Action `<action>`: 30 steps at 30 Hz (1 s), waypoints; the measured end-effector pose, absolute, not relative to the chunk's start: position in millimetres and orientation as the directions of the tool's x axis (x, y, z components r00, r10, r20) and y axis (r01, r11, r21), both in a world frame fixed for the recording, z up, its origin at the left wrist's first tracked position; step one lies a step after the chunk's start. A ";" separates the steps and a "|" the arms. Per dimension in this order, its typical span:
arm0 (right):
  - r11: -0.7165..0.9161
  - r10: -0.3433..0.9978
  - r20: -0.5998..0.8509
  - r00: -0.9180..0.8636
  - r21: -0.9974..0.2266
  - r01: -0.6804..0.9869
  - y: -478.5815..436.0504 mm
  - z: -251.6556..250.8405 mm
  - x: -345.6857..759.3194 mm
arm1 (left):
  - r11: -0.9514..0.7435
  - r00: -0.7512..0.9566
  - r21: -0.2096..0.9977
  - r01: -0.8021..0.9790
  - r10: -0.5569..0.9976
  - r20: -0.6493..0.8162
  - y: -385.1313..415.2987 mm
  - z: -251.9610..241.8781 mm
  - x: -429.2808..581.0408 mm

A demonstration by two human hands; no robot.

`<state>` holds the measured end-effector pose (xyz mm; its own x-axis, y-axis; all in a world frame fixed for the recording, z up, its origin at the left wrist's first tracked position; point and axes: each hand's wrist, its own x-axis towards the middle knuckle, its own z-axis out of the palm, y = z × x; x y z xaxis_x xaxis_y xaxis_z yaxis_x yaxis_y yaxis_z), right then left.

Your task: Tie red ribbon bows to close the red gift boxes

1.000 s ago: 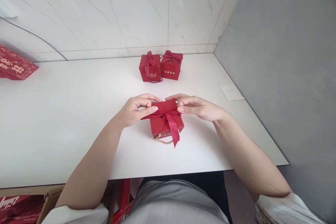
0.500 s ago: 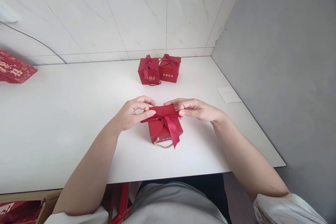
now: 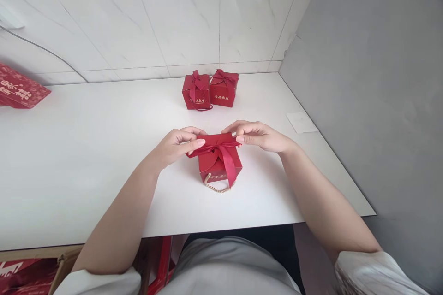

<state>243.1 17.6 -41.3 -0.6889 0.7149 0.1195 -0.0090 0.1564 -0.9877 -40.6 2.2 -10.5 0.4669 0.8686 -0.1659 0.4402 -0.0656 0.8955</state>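
Over the red box (image 3: pixel 207 164), left hand (image 3: pixel 176 147) and right hand (image 3: pixel 260 136) pinch ribbon (image 3: pixel 228 166).

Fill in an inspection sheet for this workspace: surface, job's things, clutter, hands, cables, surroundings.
Surface: white table, its back edge along a tiled wall.
Job's things: red box with a red ribbon across its top and a gold cord handle on the near side; behind it, a left rear box and a right rear box, both ribboned.
Clutter: white paper at right; red printed package at far left, cut off by the frame.
Hands: left hand and right hand pinch the ribbon at opposite sides.
Cables: one grey cable against the wall.
Surroundings: grey panel at right; open carton at lower left.
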 end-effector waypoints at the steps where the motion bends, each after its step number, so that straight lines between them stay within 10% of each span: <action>1: 0.179 0.753 0.134 -0.644 -0.984 0.004 16.9 -39.5 242.2 | -0.069 0.462 0.899 0.433 0.873 -0.155 1.1 -9.5 -39.3; 11: 0.178 0.913 0.171 -0.370 -0.984 -0.016 14.1 -44.6 204.0 | -0.156 0.268 0.810 0.565 0.963 -0.001 -11.6 -7.3 -26.0; 15: 0.401 0.908 0.391 -0.150 -0.915 0.040 -0.3 -38.0 201.5 | -0.190 0.188 0.751 0.632 0.978 0.089 -15.3 -6.2 -21.6; 18: 0.628 0.770 0.627 -0.117 -0.714 0.310 -22.3 -32.6 197.6 | -0.187 0.145 0.742 0.644 0.982 0.121 -16.5 -2.5 -22.8; 24: 0.890 0.327 0.692 -0.644 0.003 0.455 -59.3 -54.2 158.4 | -0.125 0.135 0.813 0.569 0.989 0.058 -13.2 5.8 -35.4; 30: 0.831 0.322 0.631 -0.706 0.169 0.530 -68.2 -71.3 133.8 | 0.037 0.231 0.858 0.512 0.956 -0.179 -8.6 4.3 -43.0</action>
<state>133.8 -68.2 -71.3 -0.7062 0.3220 0.6305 0.5299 0.8310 0.1692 -43.0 -8.6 4.3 0.2312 0.9563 -0.1789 0.5123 0.0367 0.8580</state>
